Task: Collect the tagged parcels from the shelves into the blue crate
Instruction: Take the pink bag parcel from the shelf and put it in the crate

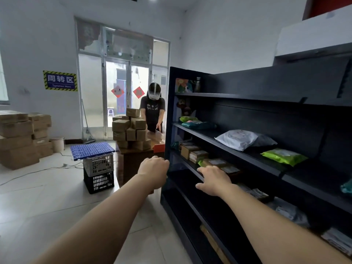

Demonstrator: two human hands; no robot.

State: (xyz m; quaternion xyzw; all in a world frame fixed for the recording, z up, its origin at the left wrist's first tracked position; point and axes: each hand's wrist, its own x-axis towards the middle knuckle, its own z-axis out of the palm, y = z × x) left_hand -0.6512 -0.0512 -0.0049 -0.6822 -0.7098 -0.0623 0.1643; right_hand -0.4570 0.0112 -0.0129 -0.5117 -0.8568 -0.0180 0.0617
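Small boxed parcels (198, 155) sit at the left end of a lower board of the dark shelves (266, 115). Just beside them at its front edge, the right hand (213, 181) is spread flat, holding nothing. The left hand (154, 171) is at the shelves' end corner, fingers curled out of sight; I can't tell its grip.

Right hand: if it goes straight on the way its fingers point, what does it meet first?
Probably the green packet lying beside the small labelled parcels on the dark shelf, just beyond the right hand; depth is unclear.

small boxes (194, 152) crowd the shelf (187, 164) ahead; the shelf below lies open.
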